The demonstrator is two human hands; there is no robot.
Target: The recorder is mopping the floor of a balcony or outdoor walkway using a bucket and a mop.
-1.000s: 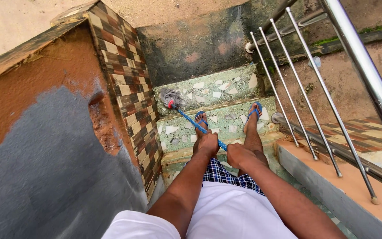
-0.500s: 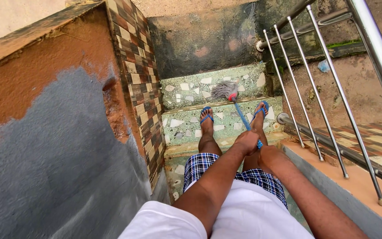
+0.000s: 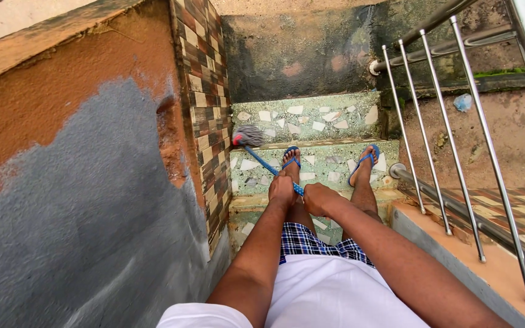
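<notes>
I look down a narrow outdoor staircase with green terrazzo steps (image 3: 329, 167). Both my hands grip the blue handle (image 3: 267, 165) of a mop. My left hand (image 3: 281, 191) holds it lower down, my right hand (image 3: 316, 198) just behind it near the handle's end. The grey mop head (image 3: 249, 135) with a red collar rests at the left end of the lower step (image 3: 311, 118), close to the tiled wall. My feet in blue flip-flops (image 3: 364, 161) stand on the step above the mop head.
A tall wall (image 3: 80, 182), brown and grey with a checkered tile edge (image 3: 211, 121), borders the stairs on the left. A steel railing (image 3: 451, 152) with slanted bars runs along the right over an orange ledge (image 3: 475, 261). A dark stained wall (image 3: 299, 58) closes the bottom.
The mop head swept from the middle-right of the lower step back to its left end by the tiled wall. My hands moved left with the handle.
</notes>
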